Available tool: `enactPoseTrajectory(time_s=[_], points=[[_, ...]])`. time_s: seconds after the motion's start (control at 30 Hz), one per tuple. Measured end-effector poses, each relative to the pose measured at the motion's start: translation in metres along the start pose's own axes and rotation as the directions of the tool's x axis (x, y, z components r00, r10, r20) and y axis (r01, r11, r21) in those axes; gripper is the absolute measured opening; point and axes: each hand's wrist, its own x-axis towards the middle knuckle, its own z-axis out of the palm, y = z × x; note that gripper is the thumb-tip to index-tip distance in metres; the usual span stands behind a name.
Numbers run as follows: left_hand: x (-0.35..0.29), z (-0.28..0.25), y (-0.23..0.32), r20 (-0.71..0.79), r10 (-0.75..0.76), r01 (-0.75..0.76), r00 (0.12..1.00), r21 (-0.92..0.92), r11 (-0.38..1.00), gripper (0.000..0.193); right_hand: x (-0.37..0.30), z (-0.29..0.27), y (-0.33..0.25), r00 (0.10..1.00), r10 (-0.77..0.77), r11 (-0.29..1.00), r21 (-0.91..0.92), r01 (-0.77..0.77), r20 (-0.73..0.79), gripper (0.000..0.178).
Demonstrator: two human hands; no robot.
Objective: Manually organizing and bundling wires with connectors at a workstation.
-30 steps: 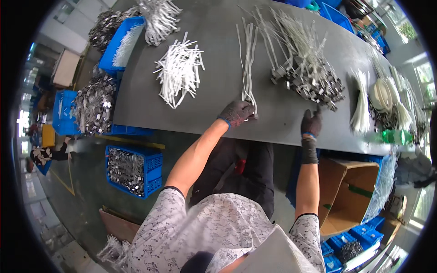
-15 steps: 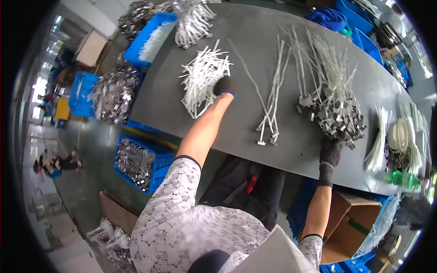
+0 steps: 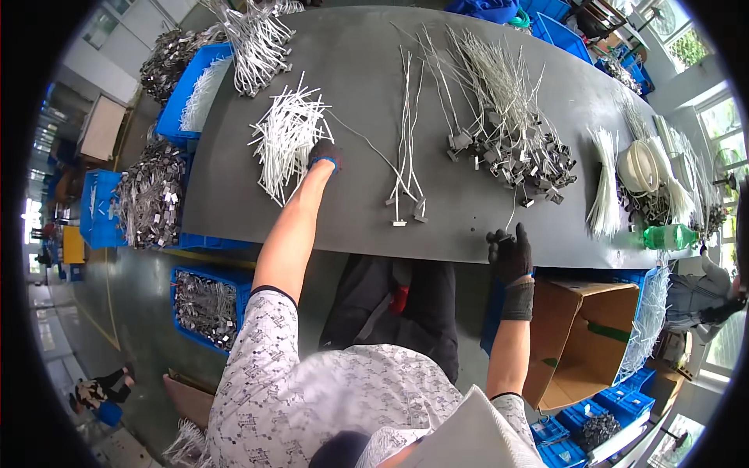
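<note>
My left hand (image 3: 323,153), in a dark glove, rests against the right edge of a loose heap of short white tubes (image 3: 285,136). Its fingers are too dark to make out. Close to the table's front edge is my gloved right hand (image 3: 511,253), fingers curled, with a thin wire (image 3: 512,212) running from them up toward a big pile of cables with flat connectors (image 3: 515,156). Between my hands lie a few separate cables (image 3: 404,148), their connector ends toward me.
The grey table (image 3: 351,210) also bears a bundle of white strips (image 3: 603,187), a coil of white cable (image 3: 638,167) and a green bottle (image 3: 669,236) at the right. Blue crates (image 3: 204,304) of parts stand left. An open cardboard box (image 3: 581,343) is below right.
My right hand has come away from the connector pile, toward me, with a wire between its fingers. My left hand remains at the white tubes. The whole view has shifted.
</note>
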Motion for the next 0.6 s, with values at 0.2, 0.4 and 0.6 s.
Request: enactPoseTrajectory(time_s=[0.2,0.4,0.6], points=[[-0.070,0.025,0.012,0.339,-0.079,0.338,0.938,-0.941,-0.027,0.007,-0.025,-0.085,0.033,0.553,-0.541,-0.584,-0.756,0.295,0.634,0.012],[-0.143,0.001,0.055,0.326,0.237,0.397,0.915,-0.831,-0.389,0.011,-0.177,-0.286,0.161,0.959,-0.166,-0.588,-0.758,-0.282,-0.228,0.018],[-0.212,0.006,0.170,0.214,0.440,0.418,0.872,-0.794,-0.442,0.009,-0.213,-0.214,0.201,0.841,-0.522,-0.260,-0.966,0.000,0.141,0.030]])
